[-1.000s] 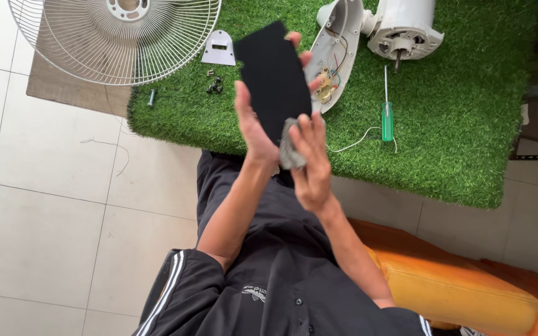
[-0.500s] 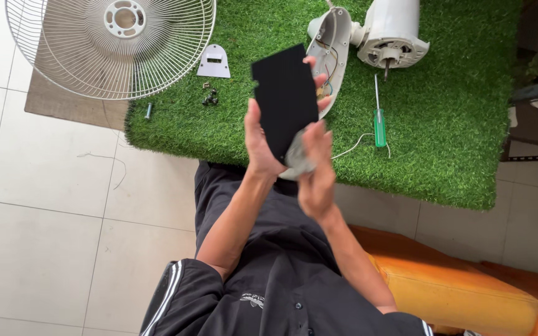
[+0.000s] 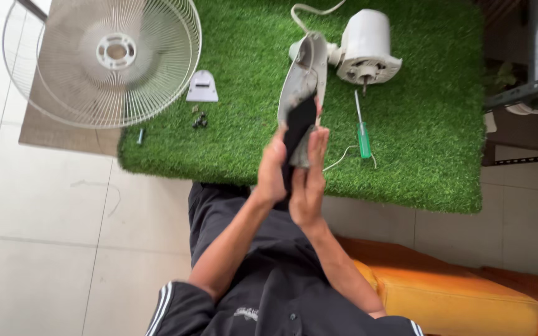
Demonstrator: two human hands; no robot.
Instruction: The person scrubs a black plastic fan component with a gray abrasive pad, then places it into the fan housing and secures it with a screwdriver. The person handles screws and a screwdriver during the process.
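Now, we hold black flat piece (image 3: 300,121) btwn both palms, above near edge of green turf mat (image 3: 431,143). Left hand (image 3: 273,171) wraps its left edge; right hand (image 3: 309,180) flat vs. its right face, fingers straight, w/ small grey bit pinched under. Piece seen edge-on, long axis running away from us, top end just before white fan housing (image 3: 303,81). Looks thin, light, stiff-ish; we judge best grip at long edges, not face. Green screwdriver (image 3: 363,137) nearby.
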